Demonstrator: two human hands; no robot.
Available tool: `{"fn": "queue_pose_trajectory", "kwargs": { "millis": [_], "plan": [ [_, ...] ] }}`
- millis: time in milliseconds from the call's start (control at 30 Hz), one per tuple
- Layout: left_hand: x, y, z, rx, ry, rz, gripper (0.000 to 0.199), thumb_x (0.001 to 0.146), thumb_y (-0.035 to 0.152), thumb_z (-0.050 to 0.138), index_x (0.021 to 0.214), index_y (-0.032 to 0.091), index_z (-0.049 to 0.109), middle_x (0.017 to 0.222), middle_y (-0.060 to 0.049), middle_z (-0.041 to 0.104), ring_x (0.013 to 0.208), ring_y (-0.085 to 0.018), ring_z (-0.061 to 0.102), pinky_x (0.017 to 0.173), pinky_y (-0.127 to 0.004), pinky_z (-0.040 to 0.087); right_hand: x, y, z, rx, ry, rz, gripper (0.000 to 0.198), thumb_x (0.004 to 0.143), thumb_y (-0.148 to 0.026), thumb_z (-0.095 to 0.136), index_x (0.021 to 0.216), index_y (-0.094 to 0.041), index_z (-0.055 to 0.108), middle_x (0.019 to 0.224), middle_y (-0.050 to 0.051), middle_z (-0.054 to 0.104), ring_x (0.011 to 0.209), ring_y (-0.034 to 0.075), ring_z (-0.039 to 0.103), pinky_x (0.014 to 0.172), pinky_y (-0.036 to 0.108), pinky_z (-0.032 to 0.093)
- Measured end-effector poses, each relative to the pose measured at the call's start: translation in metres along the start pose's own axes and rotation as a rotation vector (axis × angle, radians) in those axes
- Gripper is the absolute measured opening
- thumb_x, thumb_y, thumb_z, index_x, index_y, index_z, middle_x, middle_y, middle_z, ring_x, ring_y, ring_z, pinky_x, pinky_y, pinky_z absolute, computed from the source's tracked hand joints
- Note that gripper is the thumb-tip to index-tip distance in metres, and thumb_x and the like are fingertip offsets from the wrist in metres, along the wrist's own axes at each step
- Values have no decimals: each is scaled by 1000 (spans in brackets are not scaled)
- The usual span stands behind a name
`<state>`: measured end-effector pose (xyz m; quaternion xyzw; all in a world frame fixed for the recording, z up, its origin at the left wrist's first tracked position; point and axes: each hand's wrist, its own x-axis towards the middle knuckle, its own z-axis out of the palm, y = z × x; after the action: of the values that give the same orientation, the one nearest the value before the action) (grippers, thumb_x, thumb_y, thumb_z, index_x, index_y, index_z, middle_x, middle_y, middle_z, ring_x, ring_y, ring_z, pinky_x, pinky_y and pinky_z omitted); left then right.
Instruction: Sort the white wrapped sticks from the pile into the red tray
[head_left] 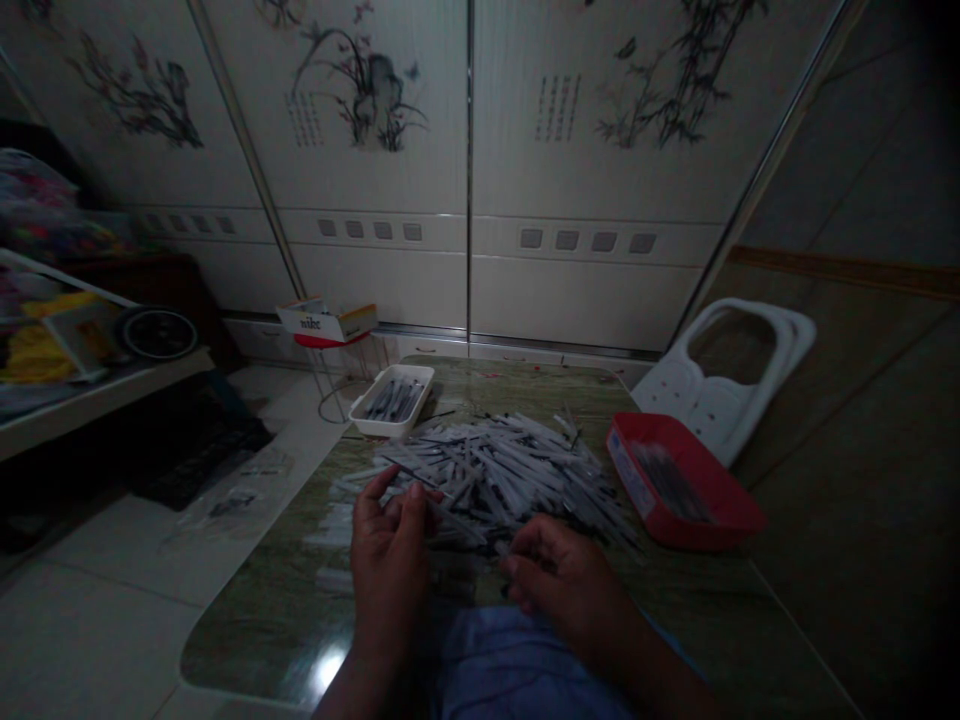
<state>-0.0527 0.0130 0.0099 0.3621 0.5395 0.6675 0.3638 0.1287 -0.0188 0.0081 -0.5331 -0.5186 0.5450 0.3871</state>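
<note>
A heap of thin pen-like sticks (517,470), pale and translucent with some dark parts, is spread over the table before me. My left hand (394,545) is at the heap's near left side, thumb and fingers closed on a slim pen-like stick. To its right, my right hand (559,570) is held low by the heap's near edge, its fingers pinched together. Something small and pale shows at those fingertips, with a dark bit below; what it is I cannot make out. The picture is dim.
A white tray (361,424) of similar sticks stands on the table's back left. At the right is a red basket (731,535) holding more. Beyond it is a white plastic chair (694,385). A printed box (319,322) rests on a red stool (330,342) behind the green table (247,630).
</note>
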Motion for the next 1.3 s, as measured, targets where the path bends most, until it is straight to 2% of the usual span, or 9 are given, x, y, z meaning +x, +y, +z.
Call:
{"fn": "queue_pose_trajectory", "kwargs": {
  "millis": [67, 200, 267, 433, 567, 667, 800, 1000, 1300],
  "plan": [
    [0, 1, 0, 10, 21, -5, 53, 85, 42, 71, 130, 22, 52, 83, -4, 76, 64, -12, 62, 61, -22, 49, 0, -3, -2, 73, 0, 30, 13, 83, -30, 66, 87, -20, 59, 67, -3, 65, 59, 14, 61, 54, 25, 44],
    [1, -2, -1, 15, 22, -35, 56, 84, 44, 72, 132, 21, 52, 84, -3, 75, 65, -12, 63, 63, -23, 50, 0, -7, -8, 170, -40, 22, 35, 86, -30, 62, 119, -20, 60, 80, -1, 69, 59, 11, 57, 55, 24, 43],
    [3, -5, -2, -13, 7, -45, 58, 83, 45, 72, 132, 22, 51, 86, -4, 76, 65, -12, 63, 64, -24, 51, 0, -6, -9, 204, -59, 14, 38, 89, -31, 60, 125, -19, 61, 82, 0, 70, 61, 11, 57, 56, 24, 42],
    [2, -6, 0, -23, 6, -58, 59, 82, 46, 73, 132, 23, 52, 86, -4, 75, 64, -12, 62, 62, -24, 50, 0, -6, -6, 424, -51, 75, 26, 89, -32, 63, 110, -17, 58, 92, 8, 75, 72, 16, 67, 58, 26, 45],
    [0, -2, 3, 15, 23, -66, 57, 82, 47, 72, 130, 22, 52, 84, -4, 76, 63, -13, 63, 62, -24, 51, -1, -7, -4, 463, -34, 128, 25, 88, -32, 65, 105, -18, 53, 102, 12, 76, 84, 21, 71, 65, 29, 50],
    [0, -3, 3, 6, 22, -70, 58, 82, 47, 72, 130, 22, 52, 84, -4, 76, 64, -14, 65, 62, -25, 51, -1, -5, -3, 444, -2, 70, 23, 85, -32, 68, 100, -18, 56, 90, 5, 74, 74, 16, 66, 59, 24, 46],
    [0, -5, 2, -21, 14, -68, 58, 82, 46, 73, 131, 22, 50, 86, -4, 76, 65, -14, 65, 62, -26, 52, 1, 1, 0, 428, 56, 50, 19, 78, -27, 72, 90, -18, 60, 66, -4, 61, 58, 10, 54, 53, 22, 41],
    [-2, -5, 3, -20, 22, -67, 56, 83, 45, 73, 129, 23, 51, 87, -4, 76, 66, -14, 66, 63, -26, 52, 3, 4, 6, 447, 60, 113, 28, 70, -30, 76, 90, -19, 60, 68, -1, 68, 56, 13, 57, 54, 24, 44],
    [-4, -3, 4, -10, 25, -62, 57, 83, 46, 72, 131, 23, 50, 86, -4, 76, 66, -13, 65, 63, -25, 52, 2, 2, 10, 468, 89, 108, 29, 70, -30, 78, 88, -19, 58, 68, -1, 67, 60, 14, 59, 56, 26, 46]
  ]
}}
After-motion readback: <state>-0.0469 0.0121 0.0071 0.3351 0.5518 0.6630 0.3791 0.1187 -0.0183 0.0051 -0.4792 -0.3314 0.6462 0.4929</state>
